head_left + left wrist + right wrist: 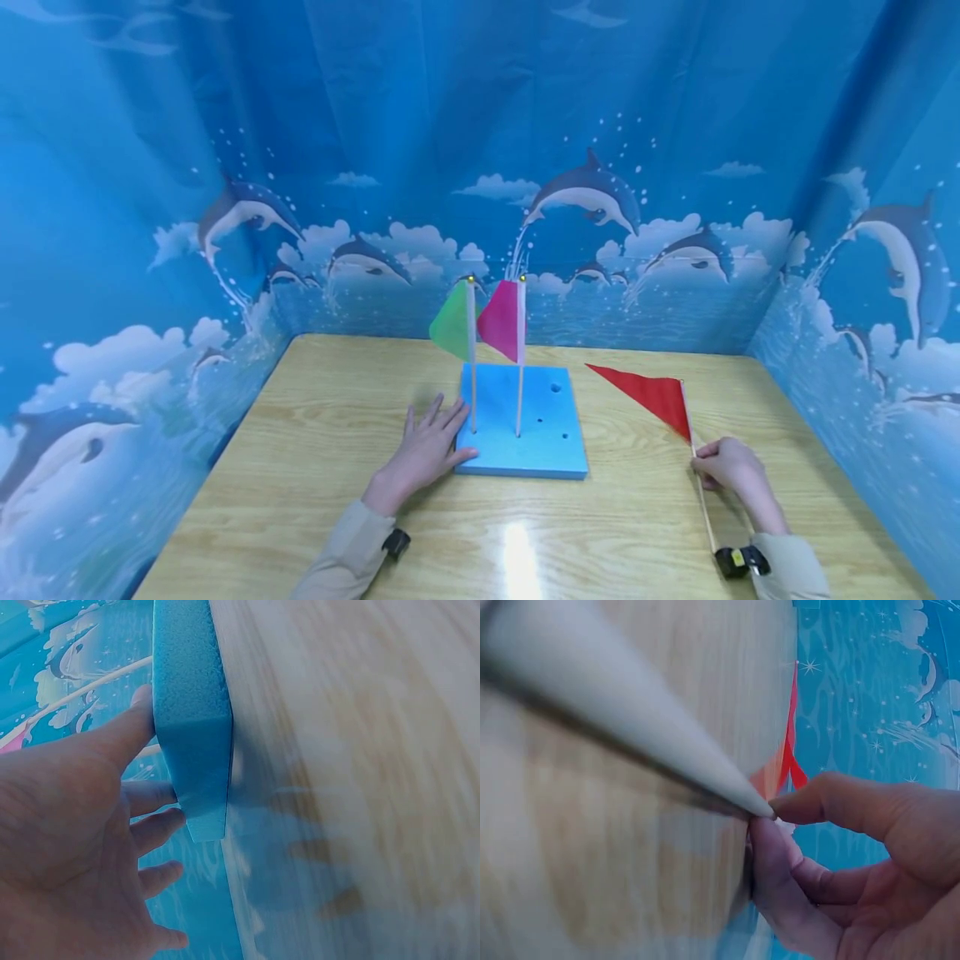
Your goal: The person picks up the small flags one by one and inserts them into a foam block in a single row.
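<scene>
A blue foam block (542, 457) lies on the table, with a green flag (453, 323) and a magenta flag (502, 321) standing upright in it on thin sticks. My left hand (426, 442) rests against the block's left side, thumb over its near left corner and the other fingers fairly straight and spread. The left wrist view shows that thumb and some fingertips touching the foam block (193, 742). Off to the right, my right hand (735, 467) pinches the stick of a red triangular flag (651, 398) between thumb and index finger. That stick (652, 712) looms large in the right wrist view.
Several holes show in the block's right half, the largest hole (556, 388) near its far right corner. The wooden table (615, 542) extends to both sides of the block. A blue curtain (465, 125) printed with dolphins surrounds the table's back and sides.
</scene>
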`<state>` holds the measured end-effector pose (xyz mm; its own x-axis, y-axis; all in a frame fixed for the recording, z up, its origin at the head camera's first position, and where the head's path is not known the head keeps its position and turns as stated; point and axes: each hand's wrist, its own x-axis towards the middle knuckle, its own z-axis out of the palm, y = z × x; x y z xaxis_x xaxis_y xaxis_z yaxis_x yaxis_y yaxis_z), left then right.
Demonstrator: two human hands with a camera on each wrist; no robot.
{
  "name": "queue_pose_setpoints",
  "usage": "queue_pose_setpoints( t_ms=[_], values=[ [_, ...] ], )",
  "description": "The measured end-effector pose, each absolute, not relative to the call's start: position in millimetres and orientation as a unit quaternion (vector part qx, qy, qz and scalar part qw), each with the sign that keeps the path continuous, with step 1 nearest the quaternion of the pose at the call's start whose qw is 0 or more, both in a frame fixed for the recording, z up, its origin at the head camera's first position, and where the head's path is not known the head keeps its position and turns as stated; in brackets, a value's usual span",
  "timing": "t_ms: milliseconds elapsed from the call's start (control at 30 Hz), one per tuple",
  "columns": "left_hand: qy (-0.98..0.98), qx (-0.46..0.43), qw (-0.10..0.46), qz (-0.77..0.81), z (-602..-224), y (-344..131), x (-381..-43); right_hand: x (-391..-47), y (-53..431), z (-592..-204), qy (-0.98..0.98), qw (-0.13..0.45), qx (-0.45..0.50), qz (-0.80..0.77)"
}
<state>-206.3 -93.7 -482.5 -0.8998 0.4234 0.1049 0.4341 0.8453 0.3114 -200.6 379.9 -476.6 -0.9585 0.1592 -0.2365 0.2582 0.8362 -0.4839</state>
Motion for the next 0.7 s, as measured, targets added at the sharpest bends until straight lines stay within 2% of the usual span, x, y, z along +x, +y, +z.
queue_pose_setpoints(
  t_ms=[333, 700],
  values=[
    [-0.961, -0.226, 0.017, -0.158, -483.0, -94.8, -206.9, -197.2, 375.2, -472.5, 0.922, 0.064, 0.134, -0.358],
    [-0.96, -0.228, 0.019, -0.161, -483.5, -94.6, -206.9, -201.1, 359.8, -457.1, 0.876, 0.041, 0.101, -0.471]
  ],
)
